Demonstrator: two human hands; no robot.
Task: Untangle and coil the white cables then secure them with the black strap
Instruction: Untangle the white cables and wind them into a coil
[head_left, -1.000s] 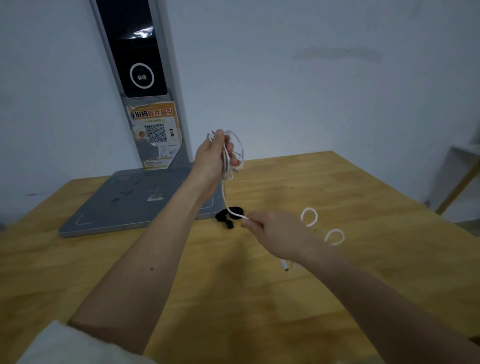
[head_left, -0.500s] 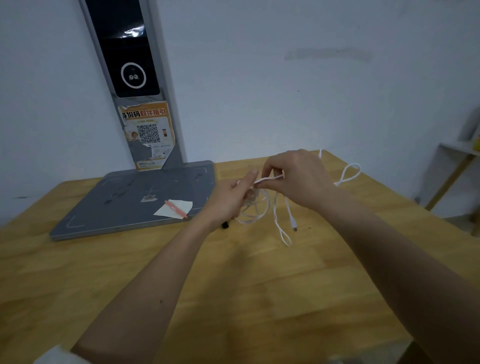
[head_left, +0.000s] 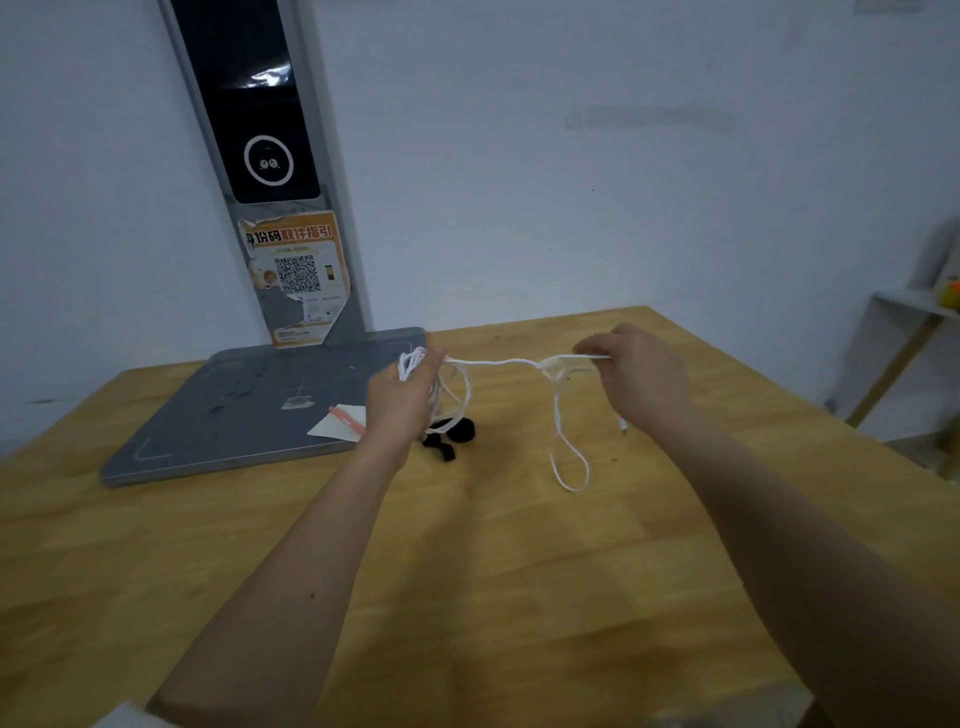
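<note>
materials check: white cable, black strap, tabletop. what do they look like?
White cable: thin, flexible, likely plastic-jacketed; it droops in soft loops and looks smooth.
Black strap: soft, matte, probably fabric or hook-and-loop; it lies crumpled with no shine. Too small to be sure.
Tabletop: light wood, apparently jointed boards with a smooth satin finish; grain streaks and plank seams show.

I counted two hands over one wooden table (head_left: 519, 597): a left hand (head_left: 402, 397) and a right hand (head_left: 636, 376). Between them ran one tangle of white cables (head_left: 493, 362); how many strands it held I could not tell. I saw one black strap (head_left: 452, 434), one grey device (head_left: 249, 405), one paper slip (head_left: 340, 427) and one pink pen (head_left: 347, 420).
</note>
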